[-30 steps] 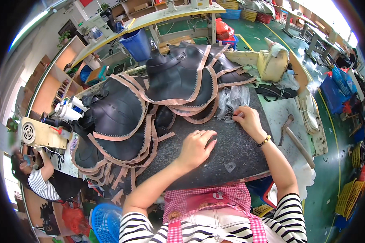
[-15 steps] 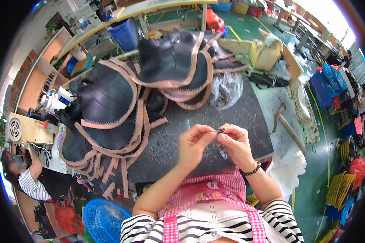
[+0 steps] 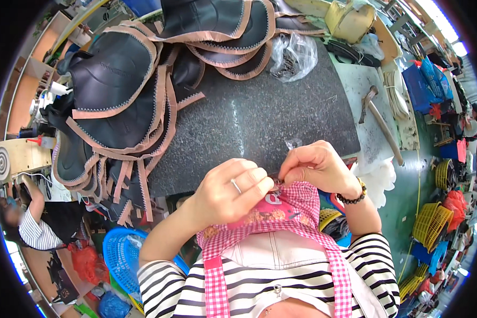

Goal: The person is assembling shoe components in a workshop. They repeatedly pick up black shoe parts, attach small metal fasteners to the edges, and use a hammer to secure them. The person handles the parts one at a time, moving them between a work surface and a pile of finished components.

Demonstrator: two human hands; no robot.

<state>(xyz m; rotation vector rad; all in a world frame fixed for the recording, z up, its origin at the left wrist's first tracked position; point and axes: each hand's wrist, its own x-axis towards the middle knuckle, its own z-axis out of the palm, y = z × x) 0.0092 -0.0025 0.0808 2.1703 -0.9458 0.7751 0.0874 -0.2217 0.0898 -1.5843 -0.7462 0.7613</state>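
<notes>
Close to my body, at the near edge of the black worktop (image 3: 273, 119), my hands meet with fingertips pinched. My left hand (image 3: 232, 192), a ring on one finger, and my right hand (image 3: 320, 168), a dark beaded bracelet at its wrist, grip a small dark piece (image 3: 277, 183) between them. Its kind is too small to make out. A scrap of clear plastic (image 3: 293, 143) shows just beyond my right fingers. Farther off lies a clear plastic bag (image 3: 297, 58) with small dark parts inside.
Black panels with tan stitched edging (image 3: 114, 77) lie piled at left and far side. A hammer (image 3: 380, 119) rests on the right-hand board. A blue basket (image 3: 123, 257) stands at lower left, yellow baskets (image 3: 428, 223) at right. Another person (image 3: 42, 220) works at far left.
My hands have come down closer to my apron with the small dark piece still between them. The view has tilted, so the worktop and piled panels sit higher in the picture.
</notes>
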